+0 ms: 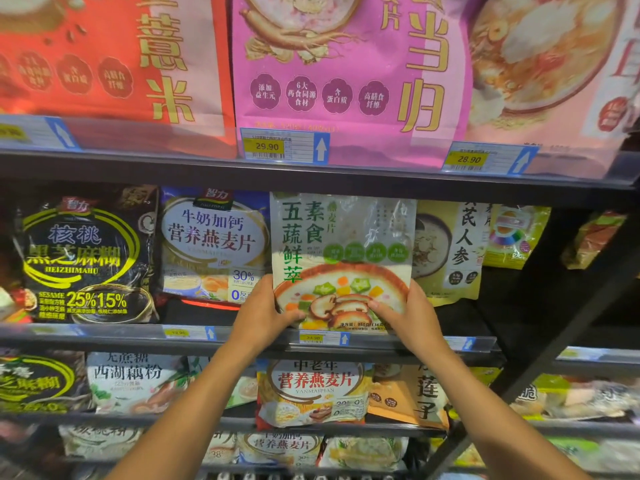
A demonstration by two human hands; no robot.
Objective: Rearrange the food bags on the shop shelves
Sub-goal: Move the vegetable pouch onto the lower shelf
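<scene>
A pale green and white vegetable oatmeal bag (341, 251), printed with a bowl of mushrooms, stands upright on the middle shelf (104, 336). My left hand (265, 311) grips its lower left corner. My right hand (412, 315) grips its lower right corner. To its left stands a blue and white milk oatmeal bag (214, 244), and beyond that a black sesame paste bag (83, 258). On its right, partly behind it, is a yellow ginseng bag (450, 251).
The shelf above holds large red (104, 53), pink (346, 64) and pale pink (547, 64) bags behind price tags. Lower shelves carry more oatmeal and lotus powder bags (311, 389). A dark diagonal shelf frame (554, 344) crosses at the right.
</scene>
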